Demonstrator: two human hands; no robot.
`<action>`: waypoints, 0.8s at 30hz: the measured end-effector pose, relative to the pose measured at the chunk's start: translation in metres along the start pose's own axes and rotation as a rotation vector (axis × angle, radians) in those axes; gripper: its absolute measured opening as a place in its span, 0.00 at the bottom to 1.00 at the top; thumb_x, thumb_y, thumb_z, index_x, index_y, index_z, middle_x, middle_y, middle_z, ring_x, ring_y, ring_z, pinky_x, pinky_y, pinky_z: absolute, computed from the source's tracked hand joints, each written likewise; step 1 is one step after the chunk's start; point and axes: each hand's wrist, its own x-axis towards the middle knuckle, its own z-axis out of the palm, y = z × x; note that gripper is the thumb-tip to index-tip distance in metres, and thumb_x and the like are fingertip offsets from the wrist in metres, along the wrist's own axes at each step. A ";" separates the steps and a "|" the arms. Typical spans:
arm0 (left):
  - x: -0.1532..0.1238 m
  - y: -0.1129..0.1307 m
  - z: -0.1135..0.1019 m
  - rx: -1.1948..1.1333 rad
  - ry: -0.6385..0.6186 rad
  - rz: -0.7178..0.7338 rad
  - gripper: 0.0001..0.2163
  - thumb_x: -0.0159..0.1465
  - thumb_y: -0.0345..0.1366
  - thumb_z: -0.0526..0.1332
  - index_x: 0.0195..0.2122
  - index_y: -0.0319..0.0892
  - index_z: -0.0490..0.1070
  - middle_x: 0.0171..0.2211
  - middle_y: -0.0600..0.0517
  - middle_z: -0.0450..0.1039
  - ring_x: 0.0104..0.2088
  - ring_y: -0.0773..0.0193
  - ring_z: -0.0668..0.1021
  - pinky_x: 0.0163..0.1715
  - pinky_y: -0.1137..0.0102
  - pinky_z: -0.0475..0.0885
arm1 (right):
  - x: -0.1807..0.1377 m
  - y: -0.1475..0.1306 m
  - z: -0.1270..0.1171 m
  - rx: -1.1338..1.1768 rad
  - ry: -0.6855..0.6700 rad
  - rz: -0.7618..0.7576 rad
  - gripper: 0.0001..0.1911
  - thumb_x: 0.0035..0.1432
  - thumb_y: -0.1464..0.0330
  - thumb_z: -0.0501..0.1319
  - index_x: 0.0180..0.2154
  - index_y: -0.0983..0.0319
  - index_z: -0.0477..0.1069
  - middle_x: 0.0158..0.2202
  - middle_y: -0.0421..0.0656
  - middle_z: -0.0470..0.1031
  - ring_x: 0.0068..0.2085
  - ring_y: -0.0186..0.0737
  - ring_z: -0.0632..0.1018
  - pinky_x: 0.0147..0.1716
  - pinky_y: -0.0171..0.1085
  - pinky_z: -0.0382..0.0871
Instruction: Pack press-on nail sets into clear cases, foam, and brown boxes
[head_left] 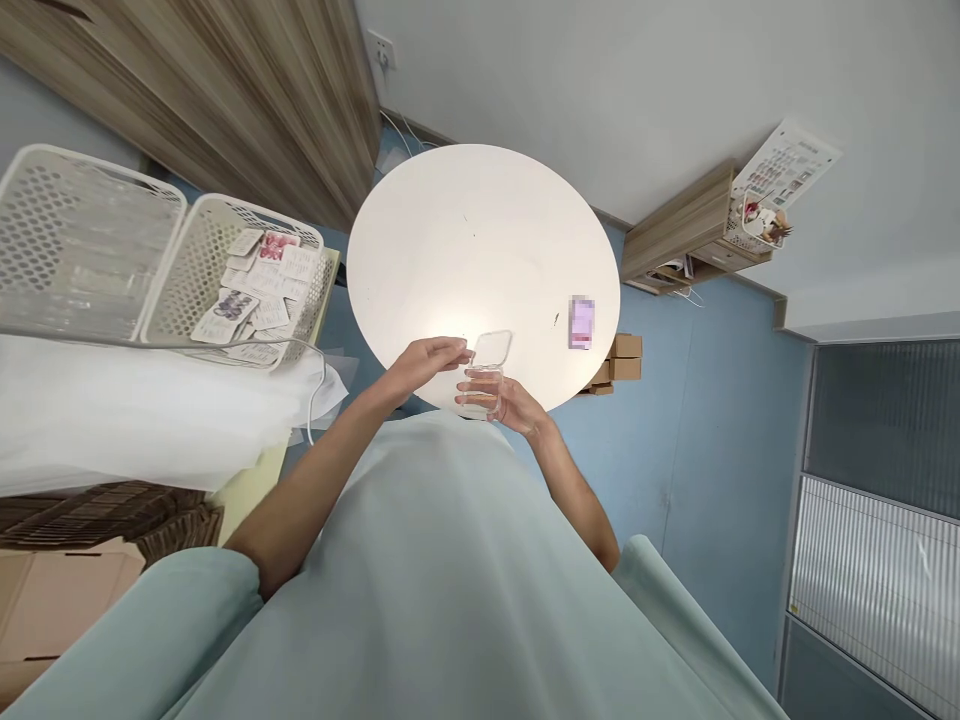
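Observation:
A small clear plastic box [482, 388] with its lid [493, 349] raised is held over the near edge of the round white table [465, 230]. My right hand [517, 404] is wrapped round the box from the right, and its fingers show through the clear wall. At the left of the lid is my left hand [431, 360], its fingers stretched out and their tips close to the lid's edge. Whether those tips touch the lid, I cannot tell. No contents can be made out in the box.
A blurred pink-purple item [581, 323] lies on the table's right side. To the left stand a white basket [176, 290] of printed packets and another basket [161, 215] of clear plastic boxes. Cardboard boxes [626, 358] sit on the floor at right.

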 end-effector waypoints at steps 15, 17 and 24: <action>-0.024 -0.039 -0.022 -0.260 0.023 -0.113 0.26 0.56 0.63 0.75 0.37 0.43 0.85 0.45 0.39 0.86 0.55 0.43 0.85 0.62 0.49 0.78 | 0.028 0.014 0.016 -0.051 0.046 0.089 0.48 0.56 0.28 0.64 0.60 0.58 0.77 0.67 0.54 0.78 0.64 0.57 0.81 0.34 0.36 0.83; -0.028 -0.047 -0.038 -0.295 0.127 -0.104 0.26 0.56 0.61 0.76 0.38 0.42 0.84 0.48 0.37 0.86 0.57 0.42 0.84 0.61 0.50 0.79 | 0.038 0.015 0.014 -0.119 0.106 0.100 0.44 0.60 0.30 0.62 0.60 0.57 0.77 0.67 0.52 0.78 0.65 0.54 0.81 0.43 0.41 0.85; -0.053 -0.068 -0.100 -0.314 0.474 -0.094 0.18 0.57 0.51 0.75 0.37 0.42 0.80 0.44 0.42 0.87 0.51 0.46 0.87 0.54 0.55 0.83 | 0.099 0.028 -0.010 -0.630 0.438 0.018 0.28 0.59 0.49 0.74 0.55 0.58 0.79 0.57 0.51 0.83 0.54 0.46 0.84 0.58 0.47 0.78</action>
